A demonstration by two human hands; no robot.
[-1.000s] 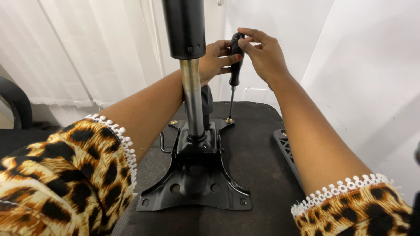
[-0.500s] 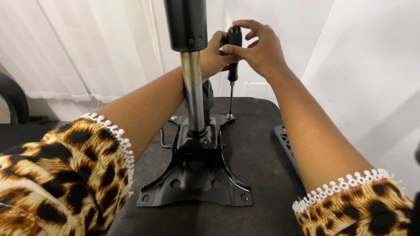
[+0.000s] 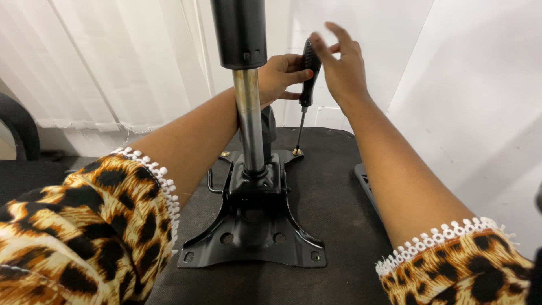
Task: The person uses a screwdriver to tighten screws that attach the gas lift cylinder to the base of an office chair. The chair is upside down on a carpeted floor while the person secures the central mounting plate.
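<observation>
A black-handled screwdriver (image 3: 306, 85) stands nearly upright with its tip on a brass screw (image 3: 296, 151) at the far right corner of a black metal chair mechanism plate (image 3: 254, 237). My left hand (image 3: 279, 73) grips the handle from the left, behind the gas lift column (image 3: 248, 124). My right hand (image 3: 339, 65) rests against the handle's top from the right, fingers spread and lifted. The plate lies on the black fabric underside of a chair seat (image 3: 333, 209).
Another brass screw (image 3: 224, 153) sits in the plate's far left corner. A black plastic part (image 3: 364, 181) lies at the seat's right edge. White walls stand close behind and to the right, white curtains (image 3: 101, 68) to the left.
My right hand has loosened from the handle's top and its fingers have spread upward. The screwdriver leans slightly more to the right. My left hand keeps its hold.
</observation>
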